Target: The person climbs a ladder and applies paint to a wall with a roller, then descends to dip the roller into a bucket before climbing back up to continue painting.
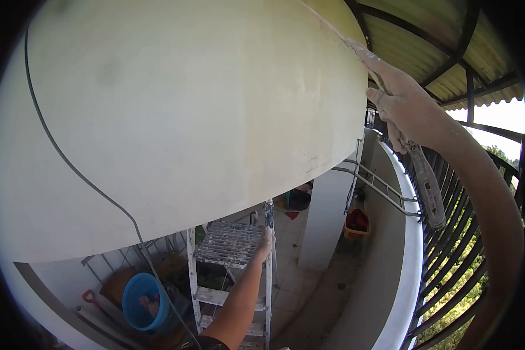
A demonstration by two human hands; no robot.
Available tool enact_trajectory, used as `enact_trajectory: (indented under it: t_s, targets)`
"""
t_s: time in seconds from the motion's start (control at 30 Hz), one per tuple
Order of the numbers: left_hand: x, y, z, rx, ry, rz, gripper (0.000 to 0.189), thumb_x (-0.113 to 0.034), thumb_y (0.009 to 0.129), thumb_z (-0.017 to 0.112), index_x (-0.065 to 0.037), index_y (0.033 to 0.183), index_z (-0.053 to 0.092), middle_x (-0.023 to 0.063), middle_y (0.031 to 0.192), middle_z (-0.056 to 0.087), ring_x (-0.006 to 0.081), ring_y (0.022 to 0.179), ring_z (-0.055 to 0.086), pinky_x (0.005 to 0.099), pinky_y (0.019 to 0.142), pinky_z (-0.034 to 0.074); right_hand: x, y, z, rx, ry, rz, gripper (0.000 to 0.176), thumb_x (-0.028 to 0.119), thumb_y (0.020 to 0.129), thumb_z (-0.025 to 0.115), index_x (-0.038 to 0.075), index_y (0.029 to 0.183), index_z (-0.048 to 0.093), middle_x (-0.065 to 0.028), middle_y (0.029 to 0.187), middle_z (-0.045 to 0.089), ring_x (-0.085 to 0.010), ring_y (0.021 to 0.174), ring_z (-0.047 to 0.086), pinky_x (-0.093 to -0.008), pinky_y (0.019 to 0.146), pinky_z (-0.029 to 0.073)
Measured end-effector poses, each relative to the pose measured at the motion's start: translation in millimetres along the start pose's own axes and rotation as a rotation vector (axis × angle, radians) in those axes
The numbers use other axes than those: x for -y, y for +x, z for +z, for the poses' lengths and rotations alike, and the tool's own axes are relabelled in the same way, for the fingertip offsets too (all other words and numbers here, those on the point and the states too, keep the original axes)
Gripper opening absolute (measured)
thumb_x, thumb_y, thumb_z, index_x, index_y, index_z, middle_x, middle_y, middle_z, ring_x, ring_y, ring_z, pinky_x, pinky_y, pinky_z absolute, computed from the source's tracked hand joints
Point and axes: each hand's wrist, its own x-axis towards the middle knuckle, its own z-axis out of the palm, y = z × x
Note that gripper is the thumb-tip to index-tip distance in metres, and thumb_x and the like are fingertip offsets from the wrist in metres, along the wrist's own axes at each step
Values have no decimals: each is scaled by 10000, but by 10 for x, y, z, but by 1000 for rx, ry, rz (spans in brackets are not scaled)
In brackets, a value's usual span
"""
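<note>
My right hand (399, 96) is raised at the upper right, closed round a plaster-smeared scraper (429, 186). Its long handle hangs below my fist, and a thin blade, seen nearly edge-on, runs up along the pale wall surface (186, 105). White dust coats my fingers. Lower down, my left hand (265, 244) grips the top of a side rail on a metal stepladder (269, 274). The ladder's slatted top step (227, 242) is spattered with white. Damp-looking, yellowish patches show on the wall's right part.
A black cable (87, 178) hangs across the left side. Below stand a blue bucket (135, 315), a red-handled tool (93, 300) and an orange basket (357, 224). Dark railings (449, 274) and a metal rack (385, 189) flank the right; corrugated roofing (414, 35) is overhead.
</note>
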Motion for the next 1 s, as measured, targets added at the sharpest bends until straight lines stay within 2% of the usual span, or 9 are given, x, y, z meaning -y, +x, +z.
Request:
enact_trajectory:
  t_s: [0.13,0.23,0.33,0.43,0.53,0.63,0.73,0.77,1.0]
  targets:
    - [27,18,-35,25,21,-3,458,-538,973,329,-116,938,503,-19,721,465,104,653,468,279,616,405,100,366,78,55,81,93,546,117,977,395,213,1493,242,-65,693,464,-128,448,431,-306,453,445]
    - [130,75,-1,-22,-2,56,464,-537,971,333,-109,941,509,-15,723,473,118,646,470,294,617,408,207,484,211,-9,127,88,537,117,965,399,198,1481,277,-86,729,515,-147,500,452,-324,500,469]
    - [163,79,-38,8,30,41,474,-544,968,335,-106,936,512,-7,737,482,124,658,472,298,623,408,238,613,355,-158,172,-36,544,140,984,414,232,1493,247,45,557,332,-75,419,264,-244,369,275]
    - [217,125,-57,18,40,56,486,-557,961,338,-104,929,513,-3,750,484,116,672,468,293,624,402,280,716,379,-236,36,-61,502,148,985,402,221,1473,308,3,580,405,-106,424,314,-283,391,352]
    - [175,80,-40,1,27,41,499,-569,955,339,-103,921,513,-4,758,478,115,680,460,295,624,398,196,823,393,-247,-120,-235,473,146,980,403,166,1450,356,-57,617,477,-147,437,379,-310,440,423]
    - [28,-12,-43,24,45,26,503,-571,956,332,-102,915,512,-5,755,470,115,676,453,298,621,394,199,783,409,-119,-151,-39,472,131,972,404,99,1440,356,-129,667,559,-181,478,505,-311,478,465]
    - [135,69,-63,37,25,-9,505,-565,960,319,-100,917,513,-5,755,467,118,675,452,297,624,392,-254,760,567,-314,-229,-471,514,67,927,433,34,1431,339,-208,774,632,-249,583,636,-337,536,528]
    - [166,73,-52,26,33,17,506,-562,961,316,-98,918,515,-5,754,467,119,674,451,296,624,392,-414,687,578,-300,-274,-500,517,64,924,435,34,1431,338,-209,777,633,-251,587,637,-338,540,529]
    - [331,194,0,-57,27,36,508,-549,970,309,-89,913,517,-6,749,467,123,670,447,292,623,386,-354,-194,573,104,-616,-74,545,38,898,443,30,1431,333,-219,799,637,-267,615,646,-343,568,539]
